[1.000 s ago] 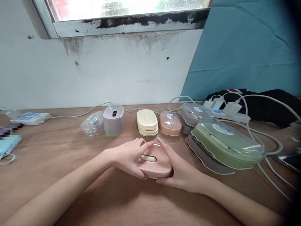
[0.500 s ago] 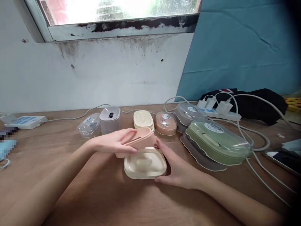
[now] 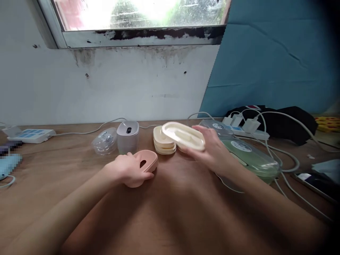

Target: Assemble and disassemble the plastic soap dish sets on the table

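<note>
My left hand [image 3: 126, 173] is closed over a pink box part [image 3: 147, 163] that rests on the wooden table [image 3: 170, 212], just in front of a lavender box [image 3: 128, 136]. My right hand [image 3: 212, 150] grips a cream tray [image 3: 183, 135] and holds it tilted in the air beside a stack of cream box parts [image 3: 162, 141]. A clear small box [image 3: 105, 141] stands left of the lavender one. The hand and tray hide the peach box seen earlier.
A large green box with a clear lid [image 3: 249, 157] lies to the right, a grey lidded box [image 3: 216, 126] behind it. White chargers and cables [image 3: 265, 136] trail across the right side. A power strip [image 3: 29, 134] lies far left, a phone [image 3: 315, 180] far right.
The pink part was lifted off the cream tray and set down to the left by my left hand. My right hand picked up the cream tray and carried it back toward the cream stack.
</note>
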Demonstrator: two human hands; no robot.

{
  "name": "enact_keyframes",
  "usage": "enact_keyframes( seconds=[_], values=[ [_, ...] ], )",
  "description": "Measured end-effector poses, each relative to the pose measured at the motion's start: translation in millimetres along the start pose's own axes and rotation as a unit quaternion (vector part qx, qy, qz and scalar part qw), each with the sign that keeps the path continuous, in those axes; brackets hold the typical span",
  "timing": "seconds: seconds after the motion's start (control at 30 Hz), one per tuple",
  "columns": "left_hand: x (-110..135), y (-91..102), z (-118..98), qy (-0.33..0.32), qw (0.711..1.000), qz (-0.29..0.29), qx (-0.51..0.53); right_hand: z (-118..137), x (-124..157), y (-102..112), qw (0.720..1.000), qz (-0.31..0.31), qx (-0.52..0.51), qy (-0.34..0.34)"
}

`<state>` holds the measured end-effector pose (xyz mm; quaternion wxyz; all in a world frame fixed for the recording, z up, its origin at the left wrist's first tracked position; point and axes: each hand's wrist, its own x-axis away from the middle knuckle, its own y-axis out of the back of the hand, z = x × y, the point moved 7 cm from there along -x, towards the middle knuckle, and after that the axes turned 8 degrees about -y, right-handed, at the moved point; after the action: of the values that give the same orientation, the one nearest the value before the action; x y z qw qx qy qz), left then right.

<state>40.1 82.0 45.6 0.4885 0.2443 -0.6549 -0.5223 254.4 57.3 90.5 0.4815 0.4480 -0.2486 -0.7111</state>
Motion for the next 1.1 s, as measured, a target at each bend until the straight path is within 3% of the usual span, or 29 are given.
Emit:
enact_keyframes(
  seconds=[0.1,0.23,0.37,0.6,0.8,1.1],
  values=[
    [-1,-8.0,-15,0.024,0.998,-0.031,-0.050,8,-37,-21,0.986,0.006,0.103,-0.132],
    [-3,-16.7,-23,0.036,0.996,-0.040,-0.070,27,-66,-67,0.973,0.019,0.156,-0.166],
    [-4,-17.1,-21,0.036,0.995,-0.048,-0.075,36,-63,-97,0.967,0.025,0.195,-0.159],
    [-3,-16.0,-20,0.007,0.997,-0.041,-0.072,44,-48,-103,0.968,0.015,0.225,-0.109],
    [5,-11.2,-24,-0.045,0.997,-0.024,-0.061,31,-50,-102,0.975,0.005,0.205,-0.091],
    [-2,-5.2,-30,-0.040,0.992,-0.089,-0.086,15,-39,-106,0.987,-0.036,0.151,-0.044]
  ],
)
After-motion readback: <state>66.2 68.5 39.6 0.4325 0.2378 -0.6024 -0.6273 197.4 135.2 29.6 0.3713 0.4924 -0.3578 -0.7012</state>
